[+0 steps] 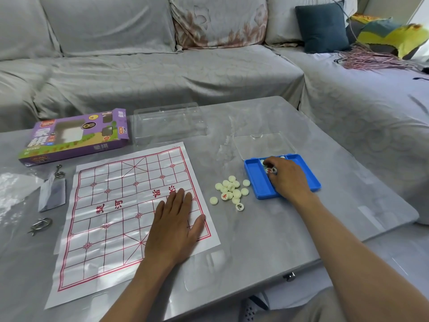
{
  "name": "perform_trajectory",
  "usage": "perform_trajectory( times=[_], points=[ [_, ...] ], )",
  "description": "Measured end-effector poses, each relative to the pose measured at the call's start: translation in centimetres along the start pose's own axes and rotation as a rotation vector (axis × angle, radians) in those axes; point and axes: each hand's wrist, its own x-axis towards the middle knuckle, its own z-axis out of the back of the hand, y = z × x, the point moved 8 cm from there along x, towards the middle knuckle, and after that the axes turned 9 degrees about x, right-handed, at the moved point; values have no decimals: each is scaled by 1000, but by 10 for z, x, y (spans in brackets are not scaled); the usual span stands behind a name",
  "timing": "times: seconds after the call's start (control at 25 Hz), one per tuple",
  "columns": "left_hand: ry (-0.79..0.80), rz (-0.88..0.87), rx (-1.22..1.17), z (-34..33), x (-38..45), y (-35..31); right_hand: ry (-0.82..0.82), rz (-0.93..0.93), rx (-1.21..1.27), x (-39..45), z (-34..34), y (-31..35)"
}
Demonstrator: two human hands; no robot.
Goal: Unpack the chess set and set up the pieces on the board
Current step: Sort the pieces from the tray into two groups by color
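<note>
Head view: left hand (pixel 176 219) flat, pinning board (pixel 111 205) against curling. Right hand (pixel 286 176) curled in blue tray (pixel 255 180), pinching pieces (pixel 270 169) for unloading.

Left hand (pixel 174 226) flat, fingers straight; right hand (pixel 286 180) reaching, fingers curled

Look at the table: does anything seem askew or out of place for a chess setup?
Yes. The pieces lie in a loose heap on the table beside the paper board, most face down. The board lies skewed to the table edge.
</note>
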Motion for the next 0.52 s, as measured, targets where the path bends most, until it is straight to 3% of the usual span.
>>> perform_trajectory(
  times=[0.16, 0.24, 0.36, 0.44, 0.52],
  points=[
    [1, 2, 19, 1, 0, 0, -59, 62, 234, -4, 21, 31],
    [-2, 3, 20, 0, 0, 1, 108, 100, 310, -18, 2, 62],
    [3, 2, 16, -3, 0, 2, 303, 134, 166, -40, -34, 84],
    [5, 2, 25, -3, 0, 2, 251, 108, 171, -31, -25, 77],
    [13, 3, 29, -4, 1, 3, 79, 28, 219, -15, -2, 53]
  ],
)
